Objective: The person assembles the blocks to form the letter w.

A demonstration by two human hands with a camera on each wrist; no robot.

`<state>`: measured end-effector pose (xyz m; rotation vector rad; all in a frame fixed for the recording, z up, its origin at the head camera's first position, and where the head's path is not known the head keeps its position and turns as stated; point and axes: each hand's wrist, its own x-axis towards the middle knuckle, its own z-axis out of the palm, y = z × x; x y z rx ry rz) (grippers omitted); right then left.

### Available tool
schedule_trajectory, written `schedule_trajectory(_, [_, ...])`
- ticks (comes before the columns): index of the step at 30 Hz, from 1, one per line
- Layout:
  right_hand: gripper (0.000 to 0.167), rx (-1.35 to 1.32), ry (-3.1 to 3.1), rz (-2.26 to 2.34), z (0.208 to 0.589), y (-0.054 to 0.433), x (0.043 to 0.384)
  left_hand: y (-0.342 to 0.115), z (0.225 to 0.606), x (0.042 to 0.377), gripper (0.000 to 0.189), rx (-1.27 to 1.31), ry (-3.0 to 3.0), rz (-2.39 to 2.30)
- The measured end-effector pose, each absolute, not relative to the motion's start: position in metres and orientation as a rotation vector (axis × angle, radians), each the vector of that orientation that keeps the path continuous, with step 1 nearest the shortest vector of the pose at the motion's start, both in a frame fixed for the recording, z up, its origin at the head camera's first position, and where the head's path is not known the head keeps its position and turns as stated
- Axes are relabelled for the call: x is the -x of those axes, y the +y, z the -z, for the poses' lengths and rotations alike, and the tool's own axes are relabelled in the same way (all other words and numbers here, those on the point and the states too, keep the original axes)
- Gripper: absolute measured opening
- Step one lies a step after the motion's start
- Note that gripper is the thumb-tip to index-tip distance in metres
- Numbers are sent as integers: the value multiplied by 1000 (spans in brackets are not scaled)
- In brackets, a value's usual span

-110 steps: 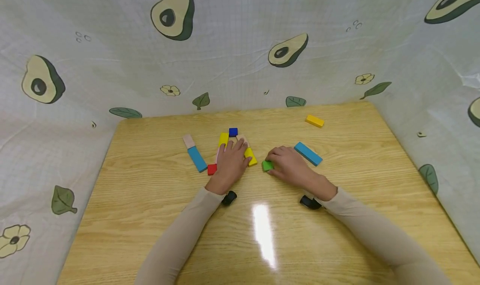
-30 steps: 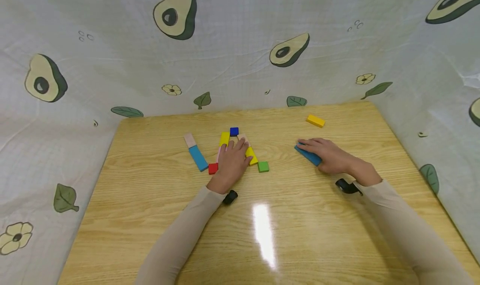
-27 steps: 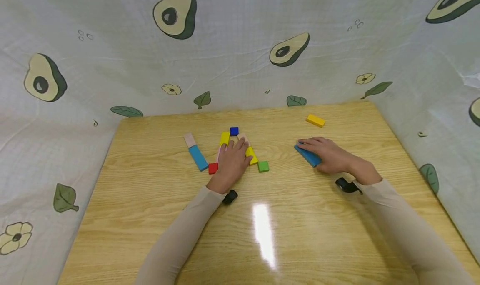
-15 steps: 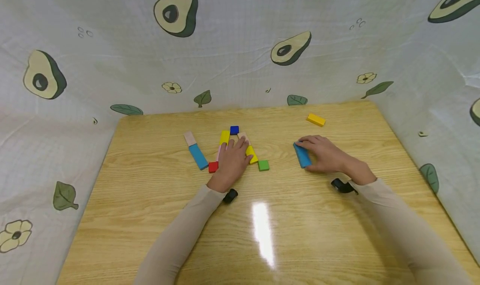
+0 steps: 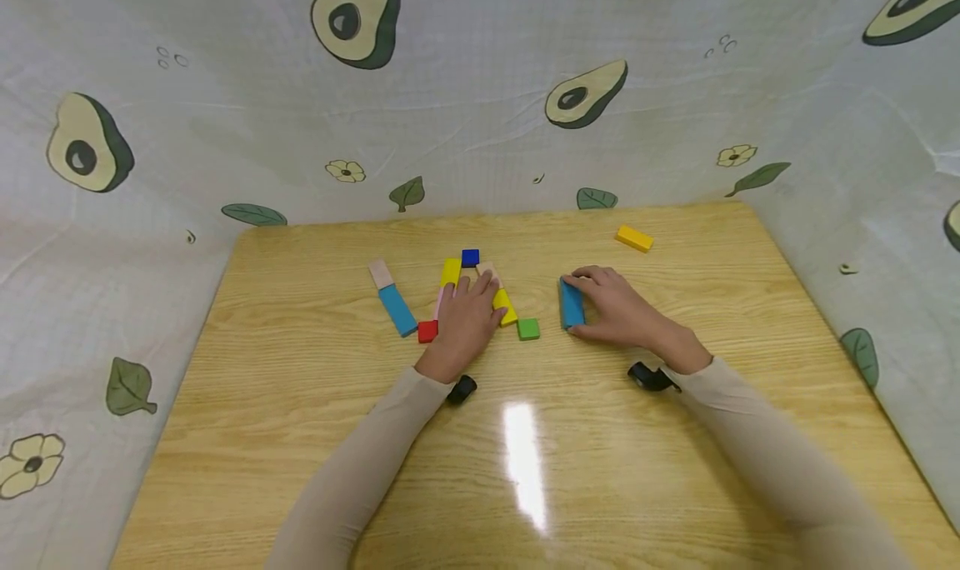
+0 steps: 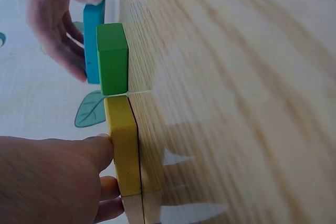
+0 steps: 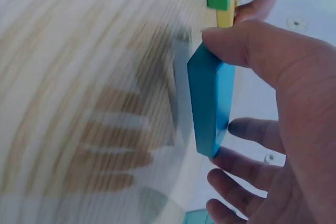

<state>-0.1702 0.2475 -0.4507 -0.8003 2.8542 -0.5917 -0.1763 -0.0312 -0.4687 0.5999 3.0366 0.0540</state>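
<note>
My right hand (image 5: 618, 307) pinches a long blue block (image 5: 572, 305) by its two ends, thumb at the near end; in the right wrist view this blue block (image 7: 205, 100) is raised a little off the table. My left hand (image 5: 468, 324) rests with spread fingers over a row of blocks. Its thumb touches a yellow block (image 6: 123, 145), seen in the left wrist view. About that hand lie a pale block (image 5: 487, 270), a dark blue cube (image 5: 470, 257), another yellow block (image 5: 452, 269), a partly covered pink block (image 5: 441, 303), a red block (image 5: 427, 331) and a green block (image 5: 528, 329).
To the left, a second blue block (image 5: 397, 310) joins end to end with a pale pink block (image 5: 381, 273). An orange-yellow block (image 5: 634, 238) lies at the back right of the wooden table (image 5: 300, 437). Patterned cloth (image 5: 465, 95) hangs behind and at both sides.
My right hand has let go of the green block beside the yellow one, moved to the long blue block, turned it nearly straight and carried it leftwards. My left hand stays in place.
</note>
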Motion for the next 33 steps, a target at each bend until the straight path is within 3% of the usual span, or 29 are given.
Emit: schedule_trajectory(33, [85,772,2967,482,465,212,182,-29,467,177,58,-564,3000,-32])
